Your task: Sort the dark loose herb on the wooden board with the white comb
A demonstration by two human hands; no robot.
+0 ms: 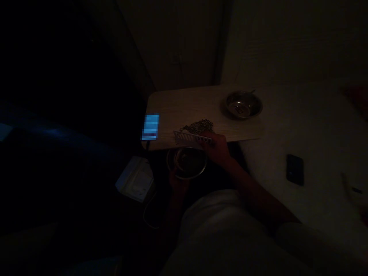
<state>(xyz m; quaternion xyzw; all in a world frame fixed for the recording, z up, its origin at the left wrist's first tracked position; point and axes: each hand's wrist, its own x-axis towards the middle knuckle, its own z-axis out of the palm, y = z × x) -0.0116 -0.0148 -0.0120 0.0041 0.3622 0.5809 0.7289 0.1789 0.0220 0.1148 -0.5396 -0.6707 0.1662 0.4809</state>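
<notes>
Right hand [217, 147] grips a flat, pale, striped strip [188, 138] beside a dark speckled heap [201, 125]; left hand [178, 181] holds a round metal bowl [191, 177].

Saw glossy metal on far bowl [244, 110] and near bowl [189, 163], matt wood on table [184, 105], cloth on shirt [215, 220].

I can read no text, label, brand, number or sign from here. The lit screen [150, 127] at the left end of the desk [178, 103] shows only blurred blocks, and the mark [239, 110] inside the metal bowl [256, 109] toward the desk's right end is too dark to make out.
</notes>
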